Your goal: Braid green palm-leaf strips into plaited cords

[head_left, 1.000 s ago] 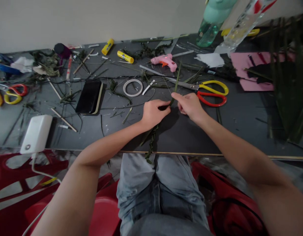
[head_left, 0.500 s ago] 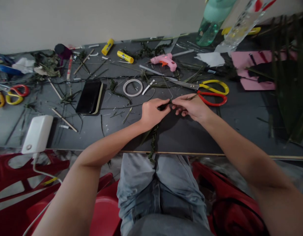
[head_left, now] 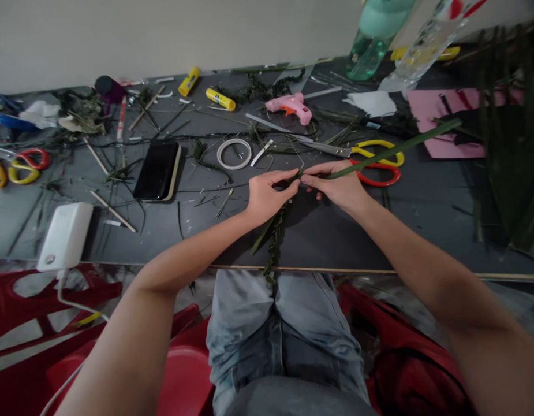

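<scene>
My left hand [head_left: 270,196] pinches the upper end of a dark green braided leaf strand [head_left: 273,245], which hangs down over the table's front edge. Close beside it, my right hand [head_left: 336,184] is closed on a long green leaf strip [head_left: 405,143] that runs up to the right, across the scissors' handles. The fingertips of both hands nearly meet, and a thin wire [head_left: 298,151] rises just above them. What exactly lies between the fingertips is too small to make out. Behind my right hand lie scissors [head_left: 374,164] with yellow and red handles.
A phone [head_left: 157,172], a tape roll [head_left: 234,154] and a white power bank [head_left: 67,237] lie to the left. Farther back are a pink glue gun [head_left: 290,107] and glue sticks [head_left: 220,99]. A green bottle [head_left: 370,46] and large palm leaves [head_left: 518,173] stand at right.
The long leaf strip now stretches out to the right from my right hand; before, only a short bit showed there. My right fingers have curled in more. My left hand has barely moved.
</scene>
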The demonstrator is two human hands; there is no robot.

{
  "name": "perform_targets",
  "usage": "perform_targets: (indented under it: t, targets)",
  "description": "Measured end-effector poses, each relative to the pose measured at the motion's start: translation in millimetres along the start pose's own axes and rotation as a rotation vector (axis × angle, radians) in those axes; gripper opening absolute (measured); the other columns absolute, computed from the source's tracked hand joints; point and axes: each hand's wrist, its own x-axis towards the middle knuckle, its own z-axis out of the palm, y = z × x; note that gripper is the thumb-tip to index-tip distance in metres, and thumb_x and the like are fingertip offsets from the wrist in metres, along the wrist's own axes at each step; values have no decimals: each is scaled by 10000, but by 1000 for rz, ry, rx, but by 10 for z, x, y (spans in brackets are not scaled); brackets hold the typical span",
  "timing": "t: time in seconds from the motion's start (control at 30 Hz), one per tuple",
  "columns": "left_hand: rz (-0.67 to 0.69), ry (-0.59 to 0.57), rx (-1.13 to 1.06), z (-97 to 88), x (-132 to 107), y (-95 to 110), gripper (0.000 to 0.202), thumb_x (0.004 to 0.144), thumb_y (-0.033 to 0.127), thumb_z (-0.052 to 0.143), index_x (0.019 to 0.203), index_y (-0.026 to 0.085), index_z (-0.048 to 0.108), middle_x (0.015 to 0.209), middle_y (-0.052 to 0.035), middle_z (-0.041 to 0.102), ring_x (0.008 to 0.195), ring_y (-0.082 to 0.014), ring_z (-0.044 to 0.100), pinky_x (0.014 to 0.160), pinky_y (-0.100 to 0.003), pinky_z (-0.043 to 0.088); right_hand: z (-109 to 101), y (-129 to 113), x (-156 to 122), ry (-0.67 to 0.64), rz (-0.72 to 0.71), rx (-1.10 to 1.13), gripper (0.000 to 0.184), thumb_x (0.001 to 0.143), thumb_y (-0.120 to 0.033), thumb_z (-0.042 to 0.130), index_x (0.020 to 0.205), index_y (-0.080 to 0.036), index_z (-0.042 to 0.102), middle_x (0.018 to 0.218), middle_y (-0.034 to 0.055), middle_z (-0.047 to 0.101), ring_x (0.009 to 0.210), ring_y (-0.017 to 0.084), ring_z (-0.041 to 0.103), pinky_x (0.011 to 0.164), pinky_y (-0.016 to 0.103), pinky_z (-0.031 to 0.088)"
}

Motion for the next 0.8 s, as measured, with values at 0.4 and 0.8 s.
perform_targets:
  t: [0.4,0.8]
  targets:
    - [-71,-103,-129,-66,59,8,177,802,270,754,957,209,812,945,-72,808,847,-179,760,789,-313,607,53,-18,-50,78,-29,-87,316,605,-389,882,760,-129,789,542,24,653,421,87,522,345,202,406]
    - [-331,-50,-279,-19,90,36,136,718,229,760,835,171,800,847,-45,801,750,-137,723,740,-281,602,92,27,-75,96,-65,-116,313,678,-427,826,817,-149,788,608,26,676,437,89,521,334,199,393]
